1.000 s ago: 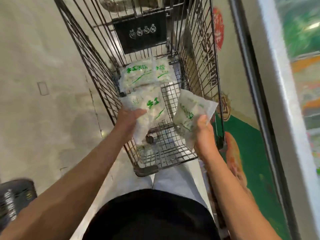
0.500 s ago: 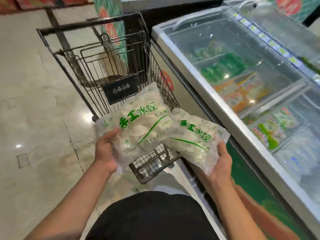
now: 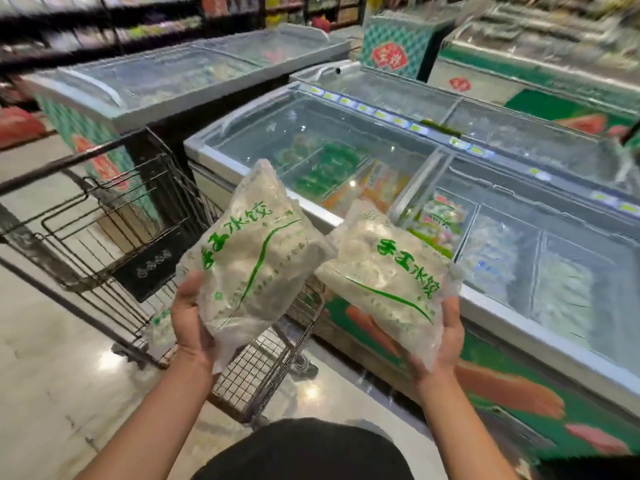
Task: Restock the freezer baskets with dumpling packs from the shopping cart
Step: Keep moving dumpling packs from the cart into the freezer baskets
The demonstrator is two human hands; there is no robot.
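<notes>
I hold two clear dumpling packs with green print, one in each hand, above the near end of the wire shopping cart point(image 3: 114, 237). My left hand point(image 3: 188, 320) grips the bottom left of the left dumpling pack point(image 3: 252, 261), which stands nearly upright. My right hand point(image 3: 445, 341) cups the lower right of the right dumpling pack point(image 3: 388, 282), which lies tilted over the freezer's front edge. The chest freezer point(image 3: 502, 306) with glass lids is to the right, its baskets holding green, orange and white frozen packs. Another dumpling pack point(image 3: 161, 329) shows low in the cart.
More glass-topped chest freezers point(image 3: 194, 77) stand behind the cart and at the far right. Store shelves point(image 3: 86, 26) run along the back left. Shiny tiled floor point(image 3: 52, 375) lies to the left of the cart.
Both hands lifted the two packs out of the cart and raised them. My view swung up and right, from the cart's inside to the freezer.
</notes>
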